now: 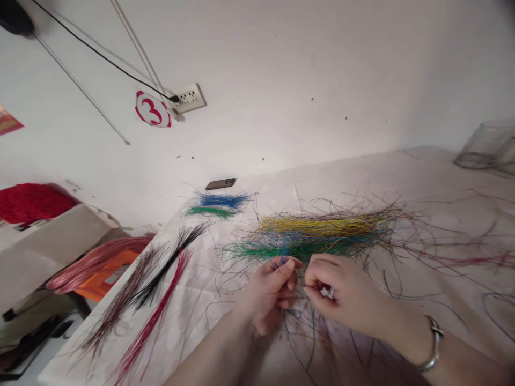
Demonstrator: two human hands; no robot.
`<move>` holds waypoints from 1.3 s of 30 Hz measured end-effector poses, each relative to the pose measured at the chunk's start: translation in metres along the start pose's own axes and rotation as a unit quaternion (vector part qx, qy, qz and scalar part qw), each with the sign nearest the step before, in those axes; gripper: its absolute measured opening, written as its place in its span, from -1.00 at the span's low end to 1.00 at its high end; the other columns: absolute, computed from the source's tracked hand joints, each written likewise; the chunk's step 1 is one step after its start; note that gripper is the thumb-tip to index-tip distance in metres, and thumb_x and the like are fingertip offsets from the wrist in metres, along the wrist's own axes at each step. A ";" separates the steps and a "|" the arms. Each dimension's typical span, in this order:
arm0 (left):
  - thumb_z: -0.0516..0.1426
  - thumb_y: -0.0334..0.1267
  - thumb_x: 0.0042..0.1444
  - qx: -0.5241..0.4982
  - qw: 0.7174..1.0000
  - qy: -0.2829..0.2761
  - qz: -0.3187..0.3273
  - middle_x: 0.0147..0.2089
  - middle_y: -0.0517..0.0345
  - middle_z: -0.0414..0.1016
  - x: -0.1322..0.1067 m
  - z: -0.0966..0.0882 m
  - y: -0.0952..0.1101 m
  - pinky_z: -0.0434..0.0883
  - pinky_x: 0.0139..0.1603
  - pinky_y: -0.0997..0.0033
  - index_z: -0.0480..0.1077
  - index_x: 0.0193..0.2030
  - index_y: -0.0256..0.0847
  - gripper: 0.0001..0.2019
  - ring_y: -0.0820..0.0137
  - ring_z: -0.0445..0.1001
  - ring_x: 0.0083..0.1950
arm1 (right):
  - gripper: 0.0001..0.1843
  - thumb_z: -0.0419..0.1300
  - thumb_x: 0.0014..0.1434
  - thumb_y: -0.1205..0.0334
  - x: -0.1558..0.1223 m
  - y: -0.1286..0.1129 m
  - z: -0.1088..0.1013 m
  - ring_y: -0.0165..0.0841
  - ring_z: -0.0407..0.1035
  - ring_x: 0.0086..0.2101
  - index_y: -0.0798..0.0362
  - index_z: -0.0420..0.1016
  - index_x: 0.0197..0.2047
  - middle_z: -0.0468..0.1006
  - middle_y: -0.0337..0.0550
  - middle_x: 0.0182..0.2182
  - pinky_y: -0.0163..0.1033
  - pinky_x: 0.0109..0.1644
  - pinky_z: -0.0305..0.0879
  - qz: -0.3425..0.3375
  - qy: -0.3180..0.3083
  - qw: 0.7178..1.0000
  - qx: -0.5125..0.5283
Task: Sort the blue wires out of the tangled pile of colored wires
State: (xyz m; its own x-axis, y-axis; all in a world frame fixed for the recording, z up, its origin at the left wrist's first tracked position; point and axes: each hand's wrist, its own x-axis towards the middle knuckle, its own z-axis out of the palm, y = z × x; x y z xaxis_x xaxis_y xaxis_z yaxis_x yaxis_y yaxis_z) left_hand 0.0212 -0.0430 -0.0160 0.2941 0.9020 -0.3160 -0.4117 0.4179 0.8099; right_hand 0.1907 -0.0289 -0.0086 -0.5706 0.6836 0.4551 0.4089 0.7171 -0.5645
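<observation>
My left hand (277,289) is closed, with a few thin blue wires (285,262) pinched between thumb and fingers. Close beside it, my right hand (341,289) is also closed, thumb and index tips together; a small whitish bit shows inside the fingers, but what they grip is too small to make out. Just beyond both hands lies a long bundle of loose wires, with yellow wires (314,226) at the back and green wires (257,250) at the front. Thin stray wires (300,327) spread over the cloth under my hands.
Left on the white-covered table (193,300) lie black wires (171,268), red wires (161,311) and brown wires (124,300). Short blue wires (223,200) and a phone (220,184) are near the wall. Clear containers (483,150) stand far right. An orange crate (107,273) is beyond the left edge.
</observation>
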 end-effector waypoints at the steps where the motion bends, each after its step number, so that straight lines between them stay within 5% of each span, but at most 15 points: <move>1: 0.21 -0.13 0.06 -0.002 1.000 -0.009 0.000 -0.58 0.35 0.11 -0.001 0.000 0.000 -0.22 -0.65 0.58 0.31 -0.34 -0.29 -0.75 0.67 -0.18 -0.64 | -0.85 0.08 0.00 0.48 0.000 -0.001 0.000 -0.48 0.20 -0.46 0.05 0.24 -0.47 0.34 -0.29 -0.49 -0.35 -0.39 0.07 -0.007 -0.004 1.000 -0.006; 9: 0.06 -0.15 0.20 -0.052 0.997 -0.027 0.040 -0.56 0.27 0.16 -0.001 0.002 0.002 -0.15 -0.64 0.60 0.24 -0.46 -0.29 -0.72 0.64 -0.12 -0.63 | -0.88 0.09 0.06 0.43 0.001 -0.005 -0.001 -0.45 0.24 -0.42 0.03 0.24 -0.44 0.37 -0.28 -0.44 -0.31 -0.35 0.11 0.016 -0.062 0.998 -0.008; 14: 0.00 -0.18 0.23 -0.077 0.994 0.000 0.073 -0.46 0.16 0.31 0.000 0.005 0.001 0.22 -0.50 0.49 0.21 -0.47 -0.26 -0.72 0.52 0.22 -0.53 | -0.94 0.09 0.10 0.36 0.003 0.020 0.009 -0.45 0.26 -0.48 0.04 0.27 -0.31 0.35 -0.20 -0.35 -0.29 -0.39 0.20 0.139 0.028 0.990 -0.018; 17: 0.03 -0.21 0.21 -0.073 0.994 0.027 0.075 -0.41 0.12 0.36 0.000 0.007 0.002 0.30 -0.45 0.43 0.25 -0.43 -0.26 -0.78 0.48 0.30 -0.50 | -0.71 0.08 0.08 0.38 0.002 0.039 0.019 -0.40 0.33 -0.42 0.07 0.31 -0.08 0.39 -0.04 -0.17 -0.23 -0.31 0.29 0.185 0.093 0.978 -0.017; 20: 0.06 -0.28 0.18 -0.086 0.994 0.032 0.061 -0.45 0.19 0.30 0.001 0.005 0.003 0.19 -0.57 0.56 0.29 -0.34 -0.28 -0.88 0.59 0.16 -0.58 | -0.61 0.10 0.06 0.35 0.002 0.050 0.023 -0.35 0.37 -0.38 0.09 0.32 0.01 0.46 -0.02 -0.19 -0.19 -0.27 0.31 0.226 0.103 0.969 -0.018; 24: 0.09 -0.32 0.16 -0.092 0.995 0.034 0.030 -0.54 0.34 0.10 0.001 0.000 0.005 -0.16 -0.67 0.66 0.30 -0.28 -0.27 -0.94 0.67 -0.13 -0.64 | -0.87 0.05 0.13 0.28 0.005 0.048 0.014 -0.34 0.34 -0.44 0.04 0.42 -0.32 0.47 -0.20 -0.46 -0.23 -0.35 0.21 0.255 0.024 0.967 -0.015; 30: 0.12 -0.20 0.15 -0.067 0.998 0.022 0.002 -0.59 0.41 -0.14 0.000 -0.003 0.006 -0.25 -0.68 0.63 0.32 -0.29 -0.27 -0.84 0.65 -0.26 -0.63 | -0.70 -0.09 0.28 0.18 0.007 0.026 -0.001 -0.40 0.25 -0.47 0.03 0.31 -0.43 0.36 -0.27 -0.54 -0.29 -0.40 0.11 0.175 -0.004 0.984 0.037; 39: 0.15 -0.16 0.14 -0.050 0.999 0.003 0.010 -0.59 0.38 -0.04 0.000 -0.001 0.001 -0.22 -0.66 0.61 0.38 -0.25 -0.31 -0.78 0.66 -0.21 -0.63 | -0.76 -0.06 0.31 0.27 -0.001 -0.001 0.004 -0.41 0.31 -0.35 0.05 0.32 -0.37 0.45 -0.24 -0.39 -0.30 -0.28 0.12 0.021 -0.124 0.992 0.030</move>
State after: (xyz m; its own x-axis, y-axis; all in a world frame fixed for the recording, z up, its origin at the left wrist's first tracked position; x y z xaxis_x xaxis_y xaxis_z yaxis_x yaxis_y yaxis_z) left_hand 0.0198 -0.0429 -0.0152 0.2799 0.9107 -0.3036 -0.5013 0.4084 0.7628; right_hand 0.1878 -0.0305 -0.0114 -0.7150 0.6523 0.2516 0.3968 0.6749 -0.6222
